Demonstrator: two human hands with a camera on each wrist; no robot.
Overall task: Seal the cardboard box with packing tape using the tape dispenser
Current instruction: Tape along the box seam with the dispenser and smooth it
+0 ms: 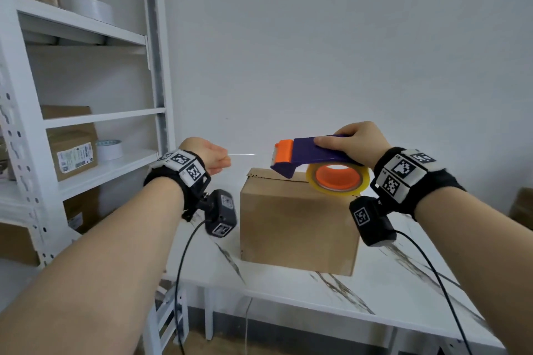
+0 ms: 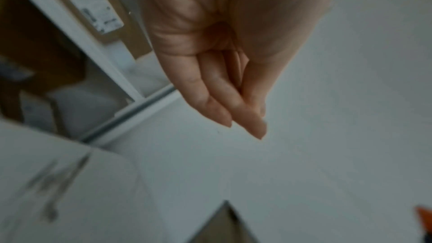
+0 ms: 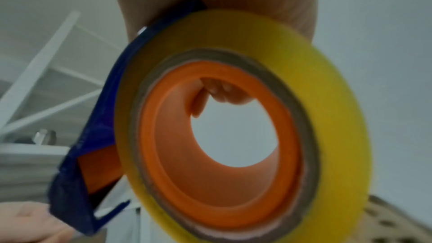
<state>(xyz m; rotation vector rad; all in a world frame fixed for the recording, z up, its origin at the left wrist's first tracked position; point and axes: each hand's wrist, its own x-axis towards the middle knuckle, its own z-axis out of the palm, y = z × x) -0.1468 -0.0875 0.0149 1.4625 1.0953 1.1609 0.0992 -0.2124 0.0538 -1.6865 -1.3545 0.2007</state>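
desk: where are we?
me: i've got the right hand (image 1: 356,143) wrapped round the tape dispenser (image 1: 314,157) above the cardboard box (image 1: 298,222) on the surface; left hand (image 1: 212,157) pinches the tape end (image 1: 242,154) (barely visible). next, i'd judge: stick it down.

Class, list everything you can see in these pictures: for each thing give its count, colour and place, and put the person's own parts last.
box: one, brown, on the table.
dispenser: one, purple and orange, above the box, in the right hand.
tape roll: one, yellowish with an orange core, on the dispenser.
tape strip: one, clear, stretched from the dispenser to the left hand.
table: one, white marbled.
shelf unit: one, white, at left, holding brown boxes and white rolls.
wrist cameras: two, black, under the wrists.
left hand: pinches the strip.
right hand: grips the dispenser.
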